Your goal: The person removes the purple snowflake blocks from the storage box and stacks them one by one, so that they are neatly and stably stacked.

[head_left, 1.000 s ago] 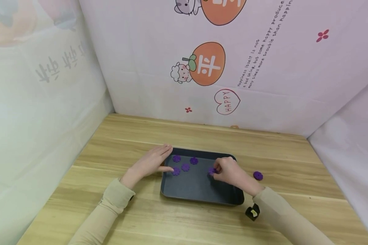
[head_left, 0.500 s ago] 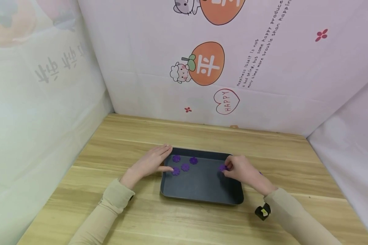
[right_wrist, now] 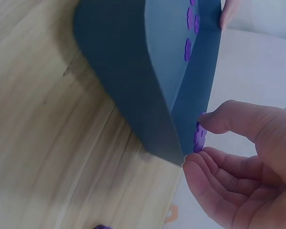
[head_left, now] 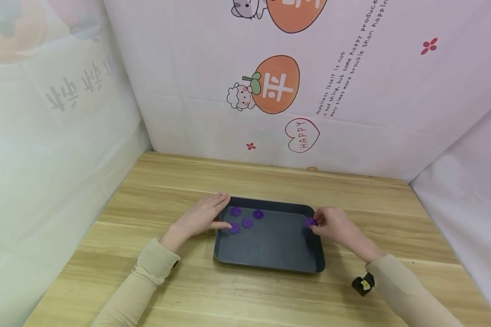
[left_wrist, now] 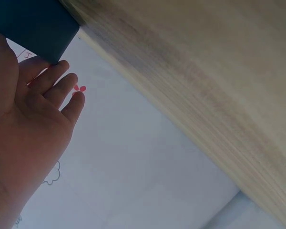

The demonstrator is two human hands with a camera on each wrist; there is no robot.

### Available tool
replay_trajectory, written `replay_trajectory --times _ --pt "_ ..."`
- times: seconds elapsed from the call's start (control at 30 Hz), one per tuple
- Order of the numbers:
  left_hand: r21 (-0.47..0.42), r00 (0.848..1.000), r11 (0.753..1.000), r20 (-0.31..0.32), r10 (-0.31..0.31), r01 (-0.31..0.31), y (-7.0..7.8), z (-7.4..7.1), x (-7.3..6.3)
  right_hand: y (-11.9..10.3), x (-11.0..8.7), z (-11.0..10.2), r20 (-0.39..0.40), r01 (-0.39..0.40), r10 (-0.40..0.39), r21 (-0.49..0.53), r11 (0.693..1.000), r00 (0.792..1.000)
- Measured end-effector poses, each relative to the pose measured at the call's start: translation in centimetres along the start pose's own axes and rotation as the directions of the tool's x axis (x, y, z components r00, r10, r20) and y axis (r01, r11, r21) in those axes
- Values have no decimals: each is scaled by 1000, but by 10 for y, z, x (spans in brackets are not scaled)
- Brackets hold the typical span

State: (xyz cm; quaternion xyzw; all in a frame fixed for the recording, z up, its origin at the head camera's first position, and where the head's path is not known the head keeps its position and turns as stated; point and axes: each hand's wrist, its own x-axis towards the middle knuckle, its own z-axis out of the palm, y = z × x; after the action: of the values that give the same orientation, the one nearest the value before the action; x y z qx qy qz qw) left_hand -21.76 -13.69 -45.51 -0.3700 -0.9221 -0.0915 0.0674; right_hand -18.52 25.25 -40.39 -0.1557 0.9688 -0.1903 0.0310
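fingers and thumb of the right hand (head_left: 336, 224) are narrowed to a pinch on one purple disc (head_left: 311, 222), gripping it by its edges, which seems a sensible way to handle something so thin: its face is left uncovered. the disc is at the tray's right end, near the far corner; in the right wrist view it is tipped up on edge, and whether it touches the wall i cannot tell.

the left hand (head_left: 200, 219) lies at the opposite far corner of the tray (head_left: 270, 245), fingers fairly straight and together, thumb spread wide from them and laid over the rim, probably to steady the tray on the table (head_left: 245, 295).

four discs (head_left: 247, 223) sit flat in a loose cluster at the tray's left end, the nearest one right by the left thumb. a dark purple edge (right_wrist: 103, 227), likely another disc, shows on the table outside the tray.
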Motion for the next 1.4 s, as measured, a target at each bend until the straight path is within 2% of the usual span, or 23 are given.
replay_trajectory --times 0.5,0.8,1.1,1.4 --pt "15 1000 1000 -6 7 -7 -1 1 1 20 -14 -11 -16 -53 52 -21 998 998" --pt "3 1000 1000 -5 2 -2 0 -1 -1 38 -20 -12 -60 -28 26 -30 999 998" --pt "12 1000 1000 -10 7 -7 0 0 -1 54 -26 -12 -59 -78 74 -75 994 996" --pt "17 1000 1000 -21 10 -10 -1 2 -1 73 -31 -14 -50 -145 143 -45 988 988"
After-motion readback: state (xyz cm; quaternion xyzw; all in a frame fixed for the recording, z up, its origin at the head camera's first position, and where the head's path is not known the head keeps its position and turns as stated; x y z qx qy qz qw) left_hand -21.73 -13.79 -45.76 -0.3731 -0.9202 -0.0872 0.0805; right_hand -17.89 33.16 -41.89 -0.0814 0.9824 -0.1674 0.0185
